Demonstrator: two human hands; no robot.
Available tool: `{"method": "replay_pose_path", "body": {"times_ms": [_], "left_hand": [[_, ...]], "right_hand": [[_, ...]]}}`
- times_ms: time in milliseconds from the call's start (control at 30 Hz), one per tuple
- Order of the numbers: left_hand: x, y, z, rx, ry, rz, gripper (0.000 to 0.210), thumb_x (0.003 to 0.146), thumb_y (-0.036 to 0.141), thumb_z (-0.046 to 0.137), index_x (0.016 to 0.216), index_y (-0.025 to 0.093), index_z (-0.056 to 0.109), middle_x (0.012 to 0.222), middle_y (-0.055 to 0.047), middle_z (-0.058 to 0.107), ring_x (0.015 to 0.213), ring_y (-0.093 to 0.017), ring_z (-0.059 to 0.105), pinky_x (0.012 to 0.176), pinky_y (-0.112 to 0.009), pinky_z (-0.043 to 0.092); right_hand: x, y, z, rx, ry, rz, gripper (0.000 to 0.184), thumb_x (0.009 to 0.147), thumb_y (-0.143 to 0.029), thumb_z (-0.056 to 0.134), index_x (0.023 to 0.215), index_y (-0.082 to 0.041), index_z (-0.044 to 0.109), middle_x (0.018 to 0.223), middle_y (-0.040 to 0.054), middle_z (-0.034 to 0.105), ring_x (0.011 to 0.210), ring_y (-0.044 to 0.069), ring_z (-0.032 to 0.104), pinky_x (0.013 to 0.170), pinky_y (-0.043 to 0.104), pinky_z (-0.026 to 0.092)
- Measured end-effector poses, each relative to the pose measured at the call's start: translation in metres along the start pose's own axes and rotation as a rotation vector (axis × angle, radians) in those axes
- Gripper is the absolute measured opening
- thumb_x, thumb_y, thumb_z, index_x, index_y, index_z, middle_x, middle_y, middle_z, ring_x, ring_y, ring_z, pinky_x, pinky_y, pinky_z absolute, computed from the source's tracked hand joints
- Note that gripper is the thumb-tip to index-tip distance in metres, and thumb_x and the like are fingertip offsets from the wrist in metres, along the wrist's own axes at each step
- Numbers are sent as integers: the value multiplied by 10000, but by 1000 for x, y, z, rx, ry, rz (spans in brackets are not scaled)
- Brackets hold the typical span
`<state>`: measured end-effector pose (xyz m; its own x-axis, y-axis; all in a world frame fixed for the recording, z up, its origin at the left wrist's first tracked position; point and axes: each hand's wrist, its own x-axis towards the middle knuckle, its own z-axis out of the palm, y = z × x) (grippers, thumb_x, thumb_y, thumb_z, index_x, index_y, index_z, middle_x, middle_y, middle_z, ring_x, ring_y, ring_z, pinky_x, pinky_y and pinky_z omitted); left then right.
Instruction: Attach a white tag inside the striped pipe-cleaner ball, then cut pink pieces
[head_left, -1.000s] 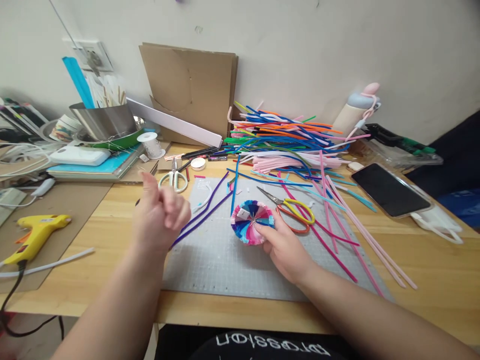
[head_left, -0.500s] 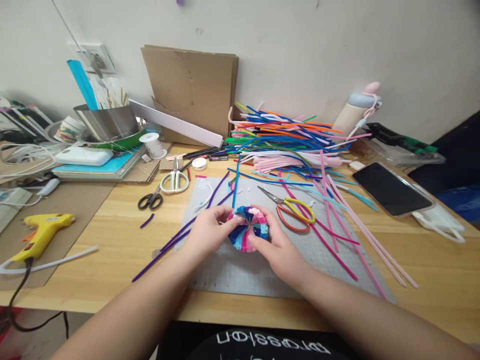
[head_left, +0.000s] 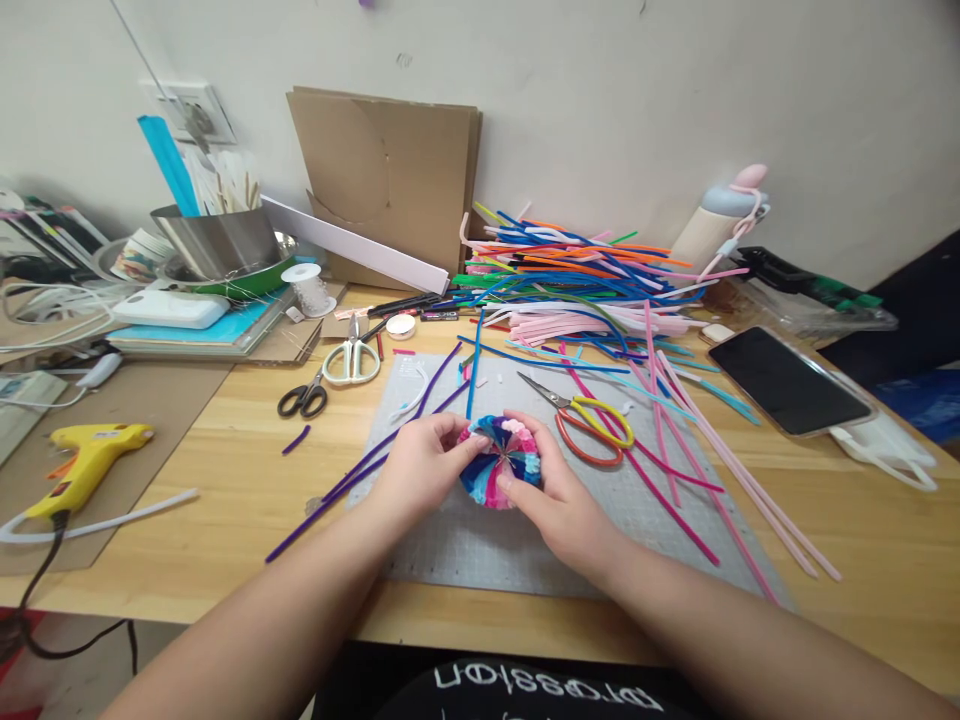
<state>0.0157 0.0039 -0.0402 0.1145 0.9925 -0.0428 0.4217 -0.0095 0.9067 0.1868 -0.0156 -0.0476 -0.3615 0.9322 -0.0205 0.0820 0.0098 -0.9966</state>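
Between my hands is a round, pleated disc of pipe cleaners (head_left: 501, 462), banded in blue, light blue, pink and magenta around a small centre. My left hand (head_left: 429, 455) pinches its left edge, thumb on top. On the right edge, my right hand (head_left: 562, 495) grips it with the thumb over the lower front; the fingers behind are hidden. The disc is held above a grey cutting mat (head_left: 442, 555). Scissors with yellow and red handles (head_left: 592, 425) lie on the mat just beyond my right hand. Purple pipe cleaners (head_left: 330, 508) stretch out beside my left forearm.
A heap of coloured pipe cleaners (head_left: 570, 270) lies at the back, with pink ones (head_left: 742, 470) on the right near a phone (head_left: 787, 380). Black scissors (head_left: 303, 399), white-handled scissors (head_left: 351, 360) and a yellow glue gun (head_left: 94, 460) are on the left. Cardboard (head_left: 397, 190) leans on the wall.
The disc is tilted slightly differently in my fingers, and both hands keep their hold. The whole view has shifted a little; the things on the table stay where they were.
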Motion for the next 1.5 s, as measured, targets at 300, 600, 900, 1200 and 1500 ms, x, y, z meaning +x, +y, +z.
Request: {"method": "replay_pose_path", "body": {"times_ms": [300, 600, 900, 1200, 1500], "left_hand": [[2, -4, 8, -128, -1, -4, 340, 771, 366, 617, 1034, 155, 663, 891, -69, 712, 750, -194, 629, 656, -286, 487], [-1, -4, 9, -64, 11, -17, 314, 783, 420, 592, 905, 149, 694, 680, -13, 653, 589, -140, 548, 529, -231, 410], [-1, 0, 7, -47, 55, 158, 264, 766, 282, 643, 1005, 174, 666, 865, -31, 689, 781, -171, 602, 735, -278, 455], [-7, 8, 8, 49, 197, 307, 138, 762, 208, 650, 895, 182, 676, 772, -9, 654, 709, -142, 567, 687, -260, 454], [-3, 0, 9, -116, 91, 188, 369, 741, 294, 681, 1086, 172, 624, 980, -71, 673, 878, -201, 608, 794, -314, 459]], "right_hand": [[1, 2, 0, 39, 19, -27, 549, 821, -187, 539, 1315, -259, 310, 1343, 59, 463, 1238, 218, 445, 1012, 383, 401], [1, 1, 1, 60, -27, -42, 568, 798, -158, 543, 1306, -254, 309, 1334, 64, 465, 1229, 205, 456, 1028, 379, 388], [0, 1, 0, 19, 51, -92, 532, 822, -170, 533, 1305, -268, 334, 1324, 58, 469, 1225, 216, 460, 1028, 404, 388], [-5, 2, 0, -89, 49, -196, 572, 819, -146, 548, 1320, -302, 321, 1333, 46, 449, 1234, 216, 442, 1045, 406, 364], [1, 1, 2, 225, 31, -18, 504, 798, -171, 590, 1259, -273, 414, 1268, 41, 534, 1183, 222, 493, 1029, 417, 363]]}}
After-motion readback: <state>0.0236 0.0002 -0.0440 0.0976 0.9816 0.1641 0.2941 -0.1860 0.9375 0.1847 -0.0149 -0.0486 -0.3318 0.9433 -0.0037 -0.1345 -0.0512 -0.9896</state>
